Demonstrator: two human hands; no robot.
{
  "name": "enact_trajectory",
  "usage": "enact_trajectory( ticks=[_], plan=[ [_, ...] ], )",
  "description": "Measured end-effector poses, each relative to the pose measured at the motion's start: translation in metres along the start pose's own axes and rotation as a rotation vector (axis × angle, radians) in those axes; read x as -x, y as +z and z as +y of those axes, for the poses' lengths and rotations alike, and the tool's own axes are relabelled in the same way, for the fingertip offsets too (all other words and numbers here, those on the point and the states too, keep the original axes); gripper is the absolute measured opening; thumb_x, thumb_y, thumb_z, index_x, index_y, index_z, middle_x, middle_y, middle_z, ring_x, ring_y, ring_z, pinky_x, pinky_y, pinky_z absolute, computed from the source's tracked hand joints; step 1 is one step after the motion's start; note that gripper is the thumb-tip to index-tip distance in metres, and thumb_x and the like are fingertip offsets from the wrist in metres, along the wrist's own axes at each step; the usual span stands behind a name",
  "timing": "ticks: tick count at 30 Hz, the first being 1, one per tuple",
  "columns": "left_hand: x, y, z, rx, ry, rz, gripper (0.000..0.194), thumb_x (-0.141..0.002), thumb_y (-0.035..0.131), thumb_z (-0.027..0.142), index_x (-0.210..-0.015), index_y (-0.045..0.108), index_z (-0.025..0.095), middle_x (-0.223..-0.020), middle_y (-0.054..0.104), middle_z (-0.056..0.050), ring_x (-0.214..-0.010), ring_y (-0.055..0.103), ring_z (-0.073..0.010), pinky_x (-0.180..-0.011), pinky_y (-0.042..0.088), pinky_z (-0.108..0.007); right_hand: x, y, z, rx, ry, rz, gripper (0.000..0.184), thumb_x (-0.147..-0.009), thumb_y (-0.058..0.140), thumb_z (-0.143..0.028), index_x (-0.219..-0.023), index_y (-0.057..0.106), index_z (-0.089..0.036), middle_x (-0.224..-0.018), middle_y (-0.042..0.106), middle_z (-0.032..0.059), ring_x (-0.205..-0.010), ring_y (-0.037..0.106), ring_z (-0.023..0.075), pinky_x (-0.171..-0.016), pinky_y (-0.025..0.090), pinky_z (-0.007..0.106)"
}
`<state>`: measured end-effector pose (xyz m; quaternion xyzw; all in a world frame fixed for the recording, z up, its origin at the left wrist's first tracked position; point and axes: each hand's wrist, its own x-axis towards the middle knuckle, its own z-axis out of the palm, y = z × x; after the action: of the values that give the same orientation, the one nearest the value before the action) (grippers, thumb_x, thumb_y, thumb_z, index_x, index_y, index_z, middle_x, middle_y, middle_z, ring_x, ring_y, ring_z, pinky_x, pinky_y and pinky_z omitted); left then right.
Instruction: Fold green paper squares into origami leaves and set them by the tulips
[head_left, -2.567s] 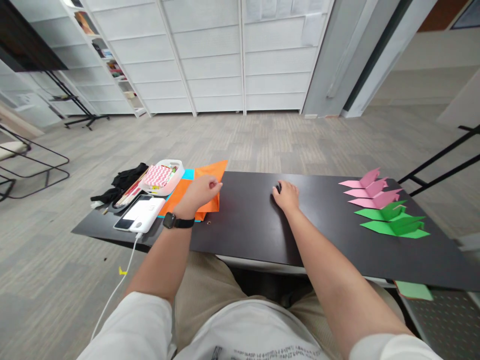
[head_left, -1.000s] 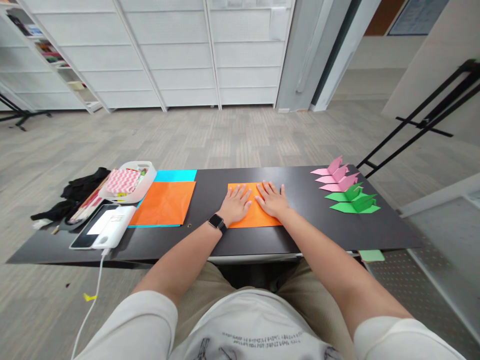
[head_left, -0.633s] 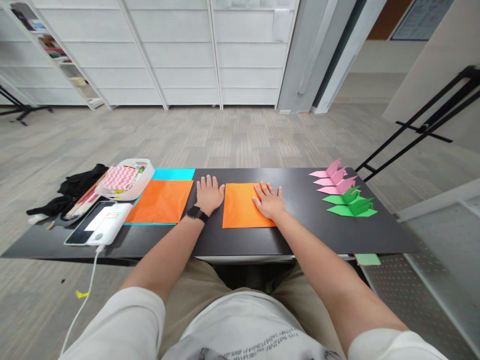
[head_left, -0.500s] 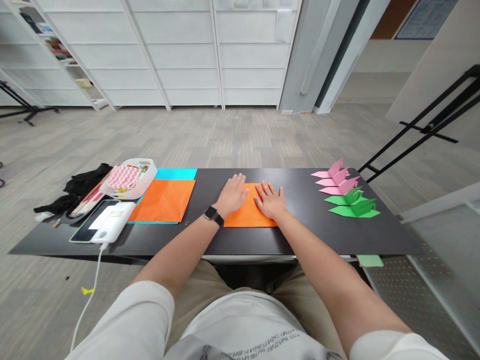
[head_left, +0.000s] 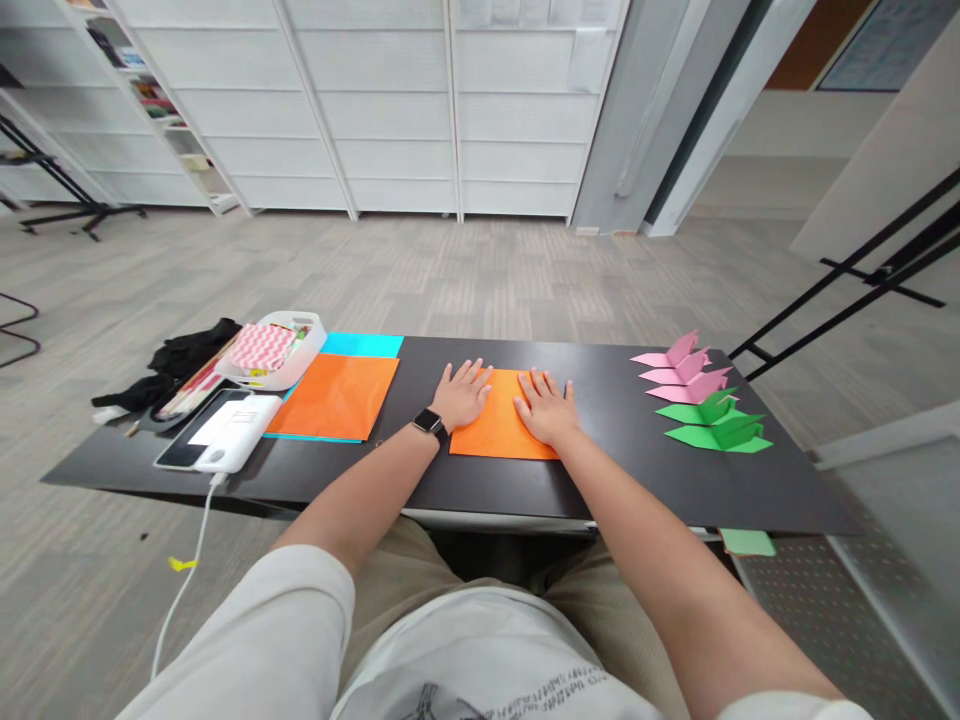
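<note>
An orange sheet of paper [head_left: 499,425] lies flat on the dark table [head_left: 615,470] in front of me. My left hand [head_left: 461,395] rests over its left edge, fingers stretched out and pointing away from me. On its right side, my right hand [head_left: 549,408] lies flat with the fingers spread, covering the upper right part of the sheet. Neither hand grips anything. To the left is another stack of orange paper [head_left: 341,395], with blue paper [head_left: 364,345] showing from under it.
Folded pink paper birds [head_left: 679,368] and green ones [head_left: 720,430] stand in a row at the right. At the left are a white basket [head_left: 304,360], a phone [head_left: 199,430], a white power bank [head_left: 240,435] with a cable, and black cloth [head_left: 191,350].
The view has shifted and tilted slightly. My left hand's fingers are more spread apart now. Both hands stay on the orange sheet, which looks flatter.
</note>
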<state>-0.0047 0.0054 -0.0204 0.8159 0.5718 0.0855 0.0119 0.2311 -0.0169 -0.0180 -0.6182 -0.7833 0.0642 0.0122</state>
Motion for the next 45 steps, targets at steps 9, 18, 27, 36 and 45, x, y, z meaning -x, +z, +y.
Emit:
enact_trajectory(
  ticks=[9,18,27,36,45],
  plan=[
    [0.018,-0.011,0.042,0.034,0.21,0.078,0.068,-0.112,0.026,0.045,-0.168,0.034,0.008,-0.178,0.029,-0.014,-0.166,0.026,-0.03,-0.138,0.022,-0.047,0.0,0.003,0.0,-0.023,-0.005,0.032,0.069,-0.111,0.021,-0.057,-0.173,0.027,-0.028,-0.182,0.017,0.0075,-0.167,0.015,0.0324,-0.13,0.005,0.072],
    [0.059,0.007,0.054,0.033,0.18,-0.022,0.074,-0.109,0.034,0.061,-0.17,0.034,0.019,-0.179,0.027,-0.011,-0.167,0.024,-0.0317,-0.137,0.019,-0.055,0.001,-0.001,0.0,-0.033,0.005,0.004,0.07,-0.11,0.021,-0.055,-0.174,0.024,-0.026,-0.182,0.016,0.006,-0.168,0.014,0.0312,-0.131,0.006,0.072],
    [0.088,-0.009,0.021,-0.002,0.145,-0.026,0.076,-0.107,0.039,0.067,-0.171,0.033,0.026,-0.178,0.03,-0.011,-0.166,0.029,-0.031,-0.136,0.02,-0.056,-0.003,0.002,0.002,-0.018,0.015,-0.015,0.074,-0.11,0.018,-0.059,-0.175,0.019,-0.024,-0.182,0.013,0.0085,-0.168,0.012,0.0291,-0.131,0.005,0.07],
    [0.092,-0.017,0.021,0.0,0.132,-0.044,0.079,-0.105,0.041,0.071,-0.171,0.035,0.027,-0.178,0.03,-0.01,-0.166,0.029,-0.0324,-0.137,0.017,-0.061,0.008,-0.002,0.039,-0.002,0.13,-0.019,0.077,-0.109,0.016,-0.062,-0.174,0.022,-0.022,-0.182,0.014,0.0123,-0.168,0.013,0.0345,-0.128,0.004,0.076],
    [0.093,-0.014,0.02,0.008,0.135,-0.022,0.076,-0.106,0.038,0.069,-0.169,0.037,0.027,-0.178,0.03,-0.01,-0.166,0.028,-0.031,-0.137,0.015,-0.06,0.057,-0.005,0.012,0.067,-0.062,0.087,0.071,-0.111,0.021,-0.054,-0.175,0.022,-0.023,-0.182,0.016,0.0059,-0.168,0.01,0.0311,-0.133,0.005,0.067]
  ],
)
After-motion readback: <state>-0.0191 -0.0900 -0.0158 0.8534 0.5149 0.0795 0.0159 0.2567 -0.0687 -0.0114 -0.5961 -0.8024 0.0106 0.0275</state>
